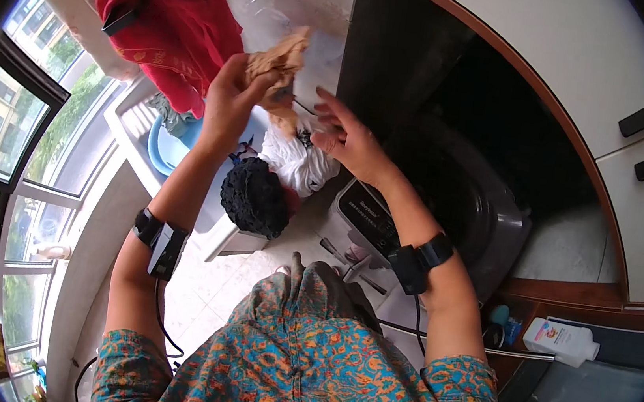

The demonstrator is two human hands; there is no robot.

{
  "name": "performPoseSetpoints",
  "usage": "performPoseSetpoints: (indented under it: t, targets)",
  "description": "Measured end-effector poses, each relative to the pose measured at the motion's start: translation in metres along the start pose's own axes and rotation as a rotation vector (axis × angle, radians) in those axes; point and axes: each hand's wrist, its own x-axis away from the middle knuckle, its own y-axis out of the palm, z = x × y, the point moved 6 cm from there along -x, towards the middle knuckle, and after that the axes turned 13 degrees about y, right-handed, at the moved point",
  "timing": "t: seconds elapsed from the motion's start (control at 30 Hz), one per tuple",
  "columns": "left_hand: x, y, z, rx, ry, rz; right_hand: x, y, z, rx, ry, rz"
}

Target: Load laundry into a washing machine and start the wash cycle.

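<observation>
My left hand (232,98) is closed on a crumpled tan cloth (278,62), which rises above the fingers and hangs below them. To its right, my right hand (355,142) is raised with the fingers apart and nothing plainly held. A thin dark strip between the hands is too blurred to name. Below them, a bunched white cloth (296,162) and a wadded black cloth (256,196) lie at the edge of a white sink (222,237). Farther left in the sink is a light blue basin (162,150) beside a grey-green cloth (173,118).
A red towel (168,34) hangs beyond the sink. At right stands a dark washing machine (498,227) with a control panel (366,209). White cabinet doors (588,64) are above it, and a white bottle (559,341) lies on its side. Windows (4,111) line the left.
</observation>
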Motion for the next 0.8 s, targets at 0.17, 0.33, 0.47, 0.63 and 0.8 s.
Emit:
performPoseSetpoints:
  t: [0.17, 0.33, 0.47, 0.63, 0.8]
  targets:
    - [0.002, 0.056, 0.016, 0.075, -0.052, -0.215, 0.007, -0.027, -0.052, -0.104, -0.249, 0.334]
    - [0.014, 0.117, 0.011, 0.364, -0.221, -0.317, 0.046, -0.091, -0.037, 0.191, -0.051, 0.588]
    - [0.027, 0.164, -0.009, 0.485, -0.304, -0.412, 0.103, -0.153, -0.011, 0.223, 0.012, 0.898]
    - [0.038, 0.200, -0.055, 0.025, -0.155, -0.536, 0.180, -0.219, 0.024, 0.100, 0.228, 1.139]
    - [0.052, 0.224, -0.085, -0.250, 0.000, -0.608, 0.235, -0.243, 0.040, 0.149, 0.214, 1.359]
